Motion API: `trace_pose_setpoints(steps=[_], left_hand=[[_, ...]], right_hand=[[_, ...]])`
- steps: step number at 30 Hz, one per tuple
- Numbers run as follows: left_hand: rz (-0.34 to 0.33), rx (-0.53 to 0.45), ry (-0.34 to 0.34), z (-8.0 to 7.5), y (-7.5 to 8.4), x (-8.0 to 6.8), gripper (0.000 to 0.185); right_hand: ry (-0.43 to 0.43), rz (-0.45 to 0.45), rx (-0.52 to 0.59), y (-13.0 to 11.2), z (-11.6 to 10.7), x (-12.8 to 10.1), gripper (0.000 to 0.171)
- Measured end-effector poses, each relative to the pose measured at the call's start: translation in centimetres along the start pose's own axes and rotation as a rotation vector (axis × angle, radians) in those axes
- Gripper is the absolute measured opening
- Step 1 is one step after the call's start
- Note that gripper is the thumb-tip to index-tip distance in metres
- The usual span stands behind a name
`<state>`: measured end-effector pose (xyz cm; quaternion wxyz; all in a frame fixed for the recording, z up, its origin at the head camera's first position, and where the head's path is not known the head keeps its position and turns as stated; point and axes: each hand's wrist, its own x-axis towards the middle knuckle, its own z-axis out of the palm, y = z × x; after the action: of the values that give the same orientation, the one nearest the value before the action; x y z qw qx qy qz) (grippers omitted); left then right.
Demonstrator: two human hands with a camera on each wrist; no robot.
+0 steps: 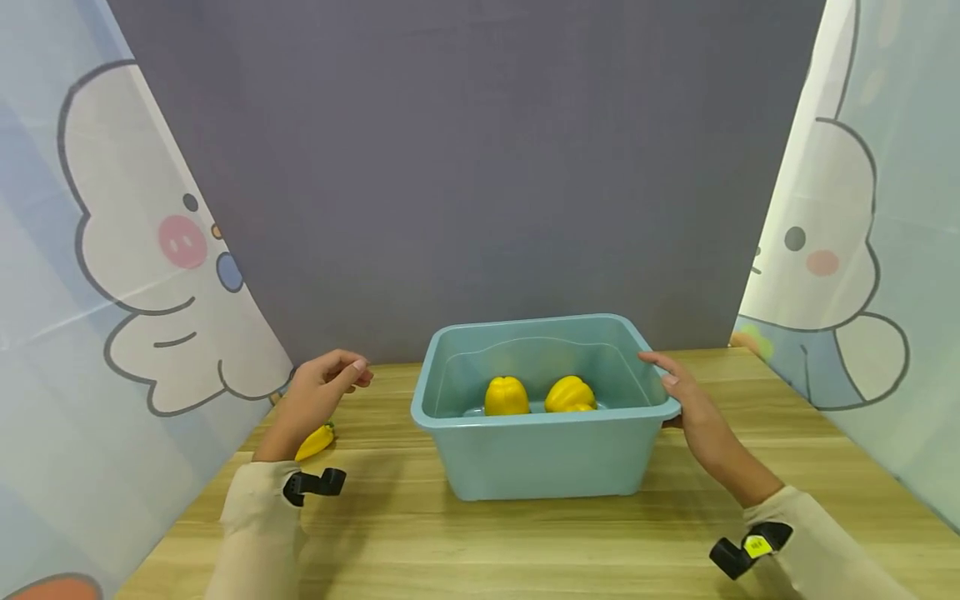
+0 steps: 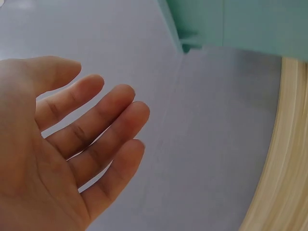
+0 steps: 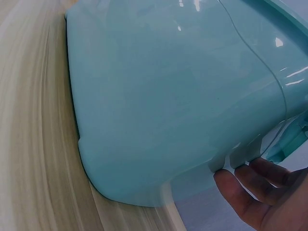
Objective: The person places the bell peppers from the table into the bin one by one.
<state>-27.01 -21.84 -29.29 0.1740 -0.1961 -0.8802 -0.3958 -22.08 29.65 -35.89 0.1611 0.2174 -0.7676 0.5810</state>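
Note:
A light teal plastic tub [image 1: 536, 454] stands on the table, with yellow bell peppers [image 1: 506, 395] inside, partly hidden by its front wall. My right hand [image 1: 696, 417] grips the tub's right rim, its thumb and forefinger at the top edge. In the right wrist view the other fingers [image 3: 240, 195] touch the outer wall below the rim. To the left of the tub, my left hand [image 1: 318, 396] is raised and holds nothing, its fingers [image 2: 103, 120] loosely bent. Below the left wrist lies a long yellow pepper [image 1: 316, 442] with a green stem, partly covered by the forearm.
The wood-grain table [image 1: 420, 550] reaches back to a dark grey panel [image 1: 480, 183]. Cloth curtains with cartoon animals, a left curtain [image 1: 60, 350] and a right curtain [image 1: 907, 250], flank the table on both sides.

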Motion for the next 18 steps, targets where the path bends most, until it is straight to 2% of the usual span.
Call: trace_pose_setpoints(steps=[10, 14, 18], left_hand=[[-0.052, 0.019, 0.044, -1.7, -3.0, -0.6, 0.039], [-0.102, 0.05, 0.061, -2.3, -4.1, -1.0, 0.044], [-0.181, 0.02, 0.045, -2.4, -5.0, -1.4, 0.051]], right_hand=[[0.002, 0.005, -0.022, 0.0, 0.0, 0.0, 0.048], [-0.002, 0.002, -0.03, 0.1, 0.0, 0.0, 0.048], [0.004, 0.006, -0.028, 0.2, 0.0, -0.1, 0.048]])
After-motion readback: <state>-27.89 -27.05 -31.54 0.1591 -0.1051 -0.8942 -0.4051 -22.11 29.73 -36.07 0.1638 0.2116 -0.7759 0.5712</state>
